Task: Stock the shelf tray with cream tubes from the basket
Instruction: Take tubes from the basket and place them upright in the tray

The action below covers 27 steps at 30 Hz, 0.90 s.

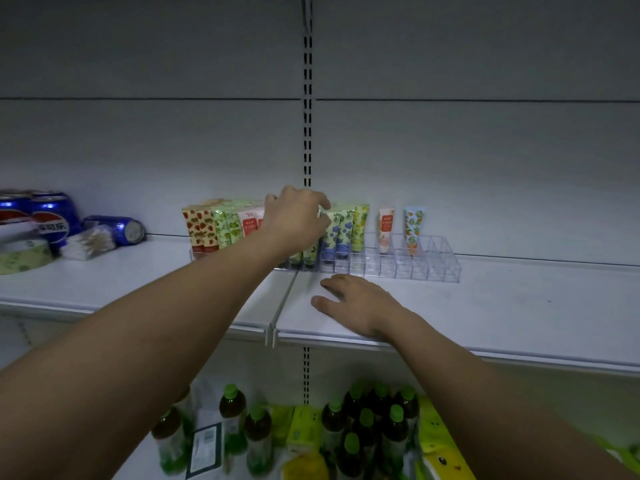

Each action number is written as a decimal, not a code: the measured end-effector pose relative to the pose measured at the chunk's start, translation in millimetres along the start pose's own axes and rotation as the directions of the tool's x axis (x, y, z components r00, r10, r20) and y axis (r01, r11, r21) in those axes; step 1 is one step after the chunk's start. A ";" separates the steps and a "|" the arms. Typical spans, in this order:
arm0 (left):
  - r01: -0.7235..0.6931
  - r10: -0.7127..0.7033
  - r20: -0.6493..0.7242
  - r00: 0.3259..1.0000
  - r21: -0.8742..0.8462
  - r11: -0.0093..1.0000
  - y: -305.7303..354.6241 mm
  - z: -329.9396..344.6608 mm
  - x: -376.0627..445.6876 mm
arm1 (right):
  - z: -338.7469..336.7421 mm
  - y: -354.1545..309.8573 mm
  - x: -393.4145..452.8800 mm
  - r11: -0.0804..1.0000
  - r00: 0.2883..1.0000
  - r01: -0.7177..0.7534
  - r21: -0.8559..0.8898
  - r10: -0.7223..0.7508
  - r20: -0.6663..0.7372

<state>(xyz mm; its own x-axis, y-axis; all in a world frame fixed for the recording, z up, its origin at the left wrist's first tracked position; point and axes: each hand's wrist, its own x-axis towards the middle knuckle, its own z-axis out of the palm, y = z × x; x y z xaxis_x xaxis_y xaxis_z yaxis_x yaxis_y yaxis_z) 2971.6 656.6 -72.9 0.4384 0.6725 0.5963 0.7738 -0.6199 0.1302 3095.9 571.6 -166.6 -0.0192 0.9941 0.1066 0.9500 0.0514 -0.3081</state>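
Hands, two, bare: right hand (349, 303) lies flat on the white shelf (485, 306), fingers straight and spread, just in front of the clear tray (443, 268); left hand (298, 220) reaches farther in, over the tray's middle, fingers curled down among the cream tubes (341, 233), though whether they actually pinch one cannot be told from this angle. Nearest the camera, on the lower level: green-capped drink bottles (363, 424) and yellow packs (440, 441), blurred. Shelf level: clear compartmented tray, standing across the joint between two shelf boards; left and middle compartments packed with upright tubes in strawberry, green and blue prints; a peach tube (385, 230) and an orange-print tube (413, 230) stand singly toward the right, apart from each other. Shelf, left end: tape roll (24, 258), pack of cotton swabs (88, 242), blue cola cans (52, 216), one can (119, 230) lying on its side. Behind: grey back panel with slotted upright (307, 116).
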 end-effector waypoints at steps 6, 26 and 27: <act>0.035 -0.027 0.055 0.998 -0.140 0.989 -19.2 -19.4 -77.7 | -25.9 -32.6 -23.3 1.000 0.999 -0.021 -0.008 0.021 -0.039; 0.600 -0.296 0.698 0.652 -0.236 0.764 -58.4 149.9 -368.2 | 200.8 -7.5 -130.3 0.887 0.855 -0.378 0.266 0.224 0.468; 0.633 -0.307 0.738 0.600 -0.205 0.746 -56.6 165.7 -381.9 | 223.2 -0.4 -135.4 0.875 0.820 -0.413 0.253 0.236 0.522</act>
<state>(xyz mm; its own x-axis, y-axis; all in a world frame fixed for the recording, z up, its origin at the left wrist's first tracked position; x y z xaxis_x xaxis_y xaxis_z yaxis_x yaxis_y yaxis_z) 2836.2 501.9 -439.3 0.3633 0.8927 -0.2668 0.7617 -0.1196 0.6368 3028.6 458.3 -392.0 0.0462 0.8768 -0.4786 0.7604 -0.3416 -0.5524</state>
